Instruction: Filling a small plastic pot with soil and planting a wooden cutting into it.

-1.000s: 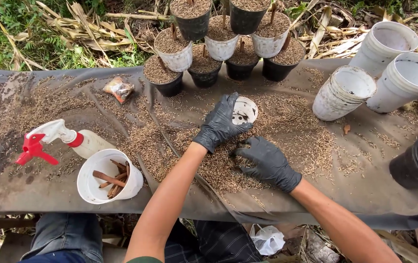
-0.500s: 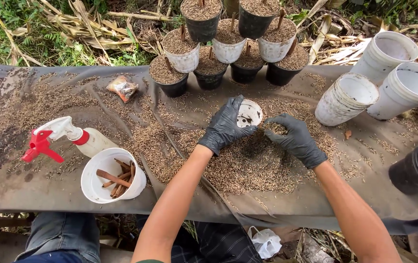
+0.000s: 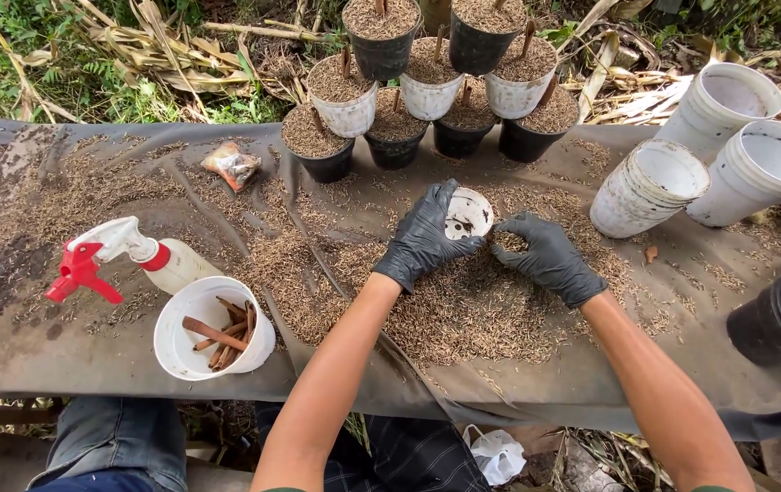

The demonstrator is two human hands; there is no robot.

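L hand (image 3: 424, 239), black glove, grips a small white pot (image 3: 469, 215) tilted on its side mid-bench (image 3: 62, 355). R hand (image 3: 547, 258), fingers cupped round a scoop of husk mix (image 3: 463, 310), sits at pot's mouth. Spray bottle (image 3: 126, 260) w/ red trigger lies far left.

The right hand (image 3: 547, 258), a second ago flat on the husk heap (image 3: 463, 310) near the desk's front edge, has risen with a scoop of husks to the rim of the small white pot (image 3: 469, 215), now touching it.
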